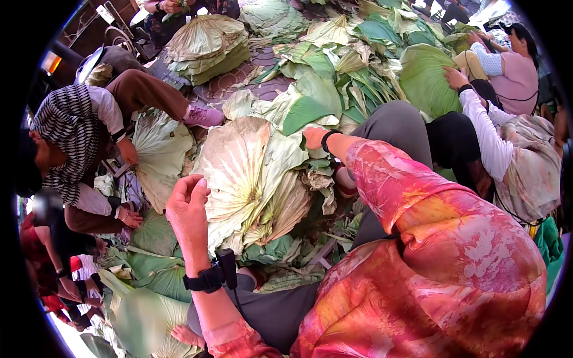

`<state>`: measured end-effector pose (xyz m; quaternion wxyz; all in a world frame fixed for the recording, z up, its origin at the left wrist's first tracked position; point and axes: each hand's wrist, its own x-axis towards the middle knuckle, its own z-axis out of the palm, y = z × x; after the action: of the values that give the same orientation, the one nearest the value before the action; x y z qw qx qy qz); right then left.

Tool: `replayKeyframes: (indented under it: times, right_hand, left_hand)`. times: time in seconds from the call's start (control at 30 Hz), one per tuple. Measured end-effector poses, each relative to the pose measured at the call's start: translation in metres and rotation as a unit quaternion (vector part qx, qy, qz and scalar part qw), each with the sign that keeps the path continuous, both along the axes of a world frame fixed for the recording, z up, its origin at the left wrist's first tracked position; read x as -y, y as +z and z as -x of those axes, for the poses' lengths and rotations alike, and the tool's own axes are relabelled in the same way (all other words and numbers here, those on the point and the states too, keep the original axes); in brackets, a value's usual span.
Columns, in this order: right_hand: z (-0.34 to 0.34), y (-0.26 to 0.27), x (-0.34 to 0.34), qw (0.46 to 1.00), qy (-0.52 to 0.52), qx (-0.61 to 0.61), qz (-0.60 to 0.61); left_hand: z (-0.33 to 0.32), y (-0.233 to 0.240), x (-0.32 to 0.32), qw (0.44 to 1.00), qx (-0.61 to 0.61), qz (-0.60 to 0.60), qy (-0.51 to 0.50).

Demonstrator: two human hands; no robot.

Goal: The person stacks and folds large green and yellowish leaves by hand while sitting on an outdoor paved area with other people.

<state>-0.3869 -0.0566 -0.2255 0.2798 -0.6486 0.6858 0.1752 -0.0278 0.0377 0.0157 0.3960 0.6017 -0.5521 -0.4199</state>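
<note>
Before me lies a pile of large dried lotus leaves (237,174), its top leaf pale tan with ribs fanning out from a centre. My left hand (188,206) is raised over the near left side of this pile, fingers loosely curled, with nothing visible in it. A black strap holding a small device (226,268) circles that wrist. At the pile's far right edge is my right hand (315,136), beside a folded green leaf (309,114). Its fingertips are hidden, so I cannot tell whether they grip a leaf edge.
A taller leaf stack (208,49) stands at the back left. Loose green leaves (358,76) cover the ground behind. At left, a person in a patterned head covering (67,134) touches a pale leaf (161,152). Another person on the right holds a broad green leaf (425,80).
</note>
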Motion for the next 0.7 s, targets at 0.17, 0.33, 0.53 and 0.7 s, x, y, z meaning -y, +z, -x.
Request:
replayKeyframes:
  times: [0.17, 0.33, 0.53, 0.7]
  right_hand:
    - [-0.001, 0.025, 0.024, 0.899, -0.258, 0.115, 0.334]
    - [0.045, 0.084, 0.062, 0.762, -0.404, 0.202, 0.464]
    - [0.042, 0.184, 0.07, 0.8, -0.122, 0.318, 0.494]
    - [0.011, 0.276, 0.061, 0.598, -0.251, 0.745, 0.157]
  left_hand:
    - [-0.005, 0.003, -0.002, 1.0, -0.012, -0.001, 0.023]
    - [0.0, -0.005, 0.002, 1.0, -0.016, -0.009, 0.024]
    - [0.002, -0.016, 0.005, 0.997, -0.063, -0.042, 0.013]
    - [0.007, -0.022, 0.007, 0.973, -0.186, -0.134, -0.016]
